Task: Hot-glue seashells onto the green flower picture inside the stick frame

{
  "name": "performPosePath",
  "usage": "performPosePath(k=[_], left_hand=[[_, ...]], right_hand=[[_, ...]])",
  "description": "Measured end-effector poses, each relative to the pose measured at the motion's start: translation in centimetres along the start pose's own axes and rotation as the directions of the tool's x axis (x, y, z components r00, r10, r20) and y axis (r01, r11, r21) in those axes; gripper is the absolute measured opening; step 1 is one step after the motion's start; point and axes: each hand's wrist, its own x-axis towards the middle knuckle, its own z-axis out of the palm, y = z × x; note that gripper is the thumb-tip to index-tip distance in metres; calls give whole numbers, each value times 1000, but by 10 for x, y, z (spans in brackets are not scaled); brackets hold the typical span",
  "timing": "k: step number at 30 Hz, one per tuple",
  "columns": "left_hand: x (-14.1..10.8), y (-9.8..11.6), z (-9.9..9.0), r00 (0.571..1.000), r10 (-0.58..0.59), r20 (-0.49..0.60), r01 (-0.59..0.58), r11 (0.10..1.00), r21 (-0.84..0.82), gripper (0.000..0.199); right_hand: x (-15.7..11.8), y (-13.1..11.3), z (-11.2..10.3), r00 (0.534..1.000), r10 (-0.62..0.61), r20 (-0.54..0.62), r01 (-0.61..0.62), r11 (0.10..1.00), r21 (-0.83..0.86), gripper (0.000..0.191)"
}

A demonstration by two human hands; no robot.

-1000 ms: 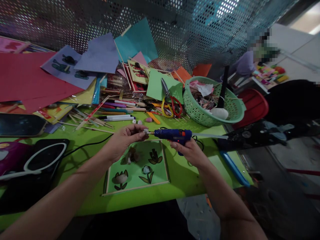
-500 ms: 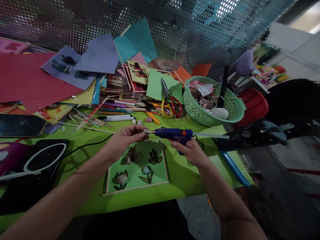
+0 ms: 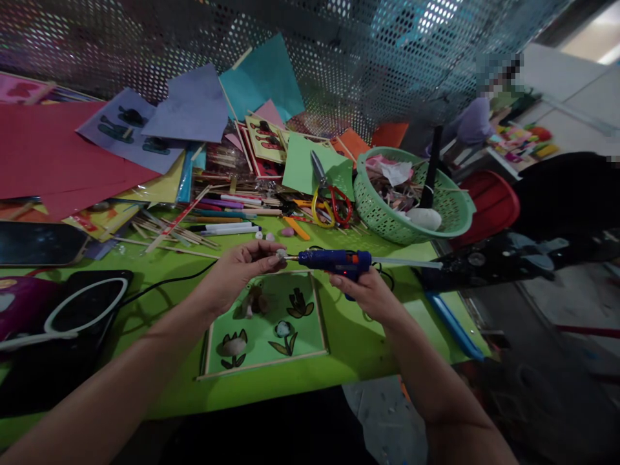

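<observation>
Between the thumb and fingers of my left hand (image 3: 237,274) is a small pale stone (image 3: 281,254), partly hidden by the fingertips. My right hand (image 3: 371,294) grips a blue hot glue gun (image 3: 329,259), its nozzle pointing left and at the stone. A translucent glue stick (image 3: 407,262) sticks out of its back end. Below both hands lies a green picture card (image 3: 264,332) framed with thin wooden sticks. Drawn flowers are on it, some with stones as blooms, and a brownish stone figure (image 3: 254,302) sits at its upper left.
Pens (image 3: 227,228), wooden sticks and scissors (image 3: 325,197) lie behind the hands. A green basket (image 3: 411,223) of scraps stands back right. Coloured paper (image 3: 194,110) is piled at the back. At left are a phone (image 3: 41,243) and a white cable loop (image 3: 87,303). A person (image 3: 472,123) sits far right.
The glue gun has shifted very slightly left, with its nozzle still at the stone. My left hand has barely moved, and the card lies as before.
</observation>
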Motion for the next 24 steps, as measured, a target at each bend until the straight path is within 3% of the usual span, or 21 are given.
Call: performPosePath(k=[17,24], left_hand=[[2,-3,-2,1000,-13,8,14,997,-77,31],[0,-1,-1,999,-17,39,19,998,-55,35]], right_hand=[[0,-4,1,1000,-3,-2,3,1000,8,45],[2,-2,0,998,-54,-12,55,998,38,36]])
